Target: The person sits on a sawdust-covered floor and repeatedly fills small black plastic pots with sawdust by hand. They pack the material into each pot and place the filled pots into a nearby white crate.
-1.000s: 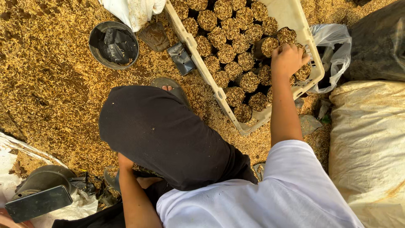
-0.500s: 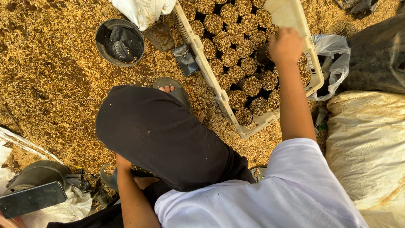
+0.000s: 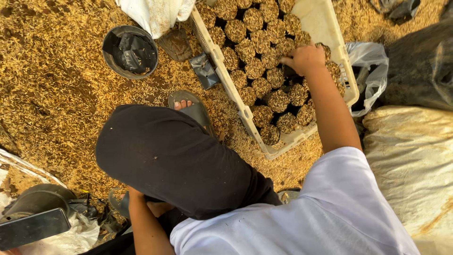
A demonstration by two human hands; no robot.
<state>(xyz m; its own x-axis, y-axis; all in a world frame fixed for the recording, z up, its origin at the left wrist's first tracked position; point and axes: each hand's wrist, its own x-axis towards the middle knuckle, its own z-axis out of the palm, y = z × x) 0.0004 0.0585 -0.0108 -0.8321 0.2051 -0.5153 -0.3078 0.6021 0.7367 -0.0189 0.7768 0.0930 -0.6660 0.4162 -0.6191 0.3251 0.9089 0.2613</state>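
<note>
- Since the earlier frame, the right hand [image 3: 306,59] had shifted from the far rim of the crate [image 3: 325,26] back down over the pots [image 3: 264,71], towards the crate's middle.
- Pots, small and dark, each topped with straw-coloured husk, stood packed upright in rows inside the crate; one gap showed dark just below the hand.
- Right hand lay palm down on the pots at the right side of the rows, fingers [image 3: 289,60] curled and drawn together, pointing left across the crate; whether they gripped a pot could not be told.
- Pots nearest the hand lay directly under and just left of the fingertips; the crate's bare end lay beyond the hand, away from the person.
- Crate's long axis ran obliquely, from the near corner beside the foot [image 3: 185,105] to the far end at the top edge of the view.
- Right arm reached along that axis; the right hand was by far the nearer to the pots.
- Left hand was hidden below the raised knee [image 3: 165,156], well apart from the crate; its state could not be told.
- Husk [image 3: 56,94] covered the ground; a black tub [image 3: 130,52] stood left of the crate.
</note>
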